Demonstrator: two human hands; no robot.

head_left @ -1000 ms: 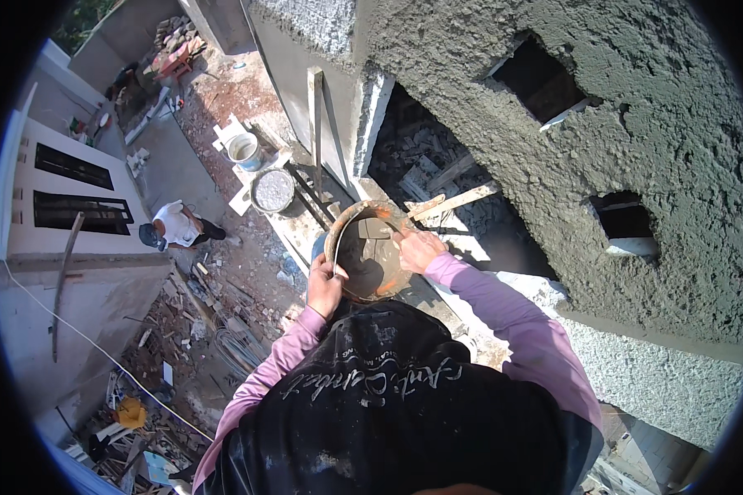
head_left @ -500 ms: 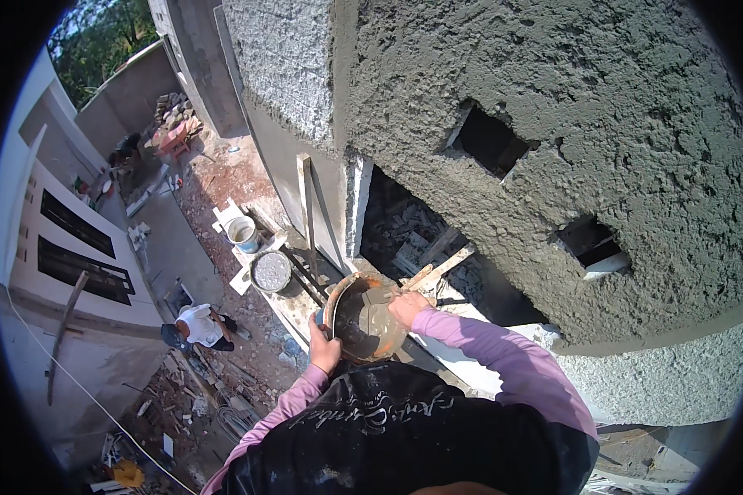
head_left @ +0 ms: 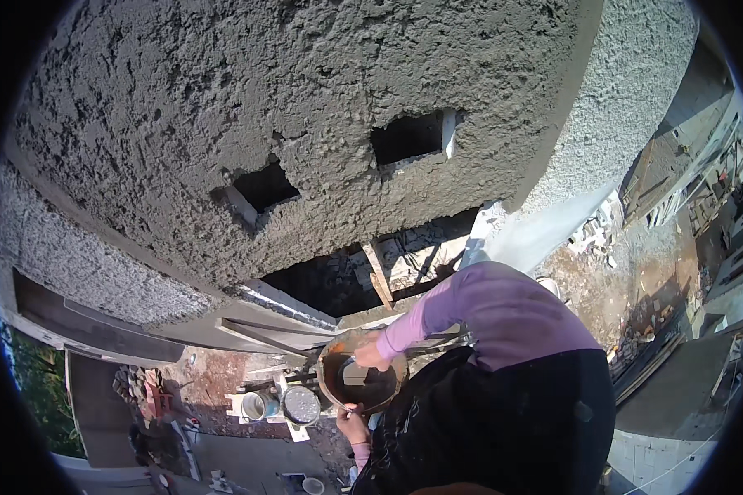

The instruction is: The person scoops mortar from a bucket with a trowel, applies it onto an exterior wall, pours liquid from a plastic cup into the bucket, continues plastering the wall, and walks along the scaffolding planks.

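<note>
A mortar-stained orange-brown bucket (head_left: pixel 328 386) is in front of my body, with wet grey mortar (head_left: pixel 377 391) inside. My left hand (head_left: pixel 353 424) is closed on its near rim. Reaching over the bucket, my right hand (head_left: pixel 371 355) is closed on the handle of a trowel, mostly hidden by the fingers. The trowel's flat blade (head_left: pixel 355 374) points down into the bucket, close to the mortar. Beyond the bucket rises a wall (head_left: pixel 330 91) coated in rough grey render, with two square holes.
A tub of grey mix (head_left: pixel 301 404) and a pail (head_left: pixel 259 405) stand on planks left of the bucket. A wooden strip (head_left: pixel 377 272) leans in the dark opening under the wall. Rubble and boards lie on the ground far below, at right (head_left: pixel 636 330).
My view has swung right, so the rendered wall now fills the upper left and middle. The right hand has moved further in over the bucket with the trowel; the left still grips the rim.
</note>
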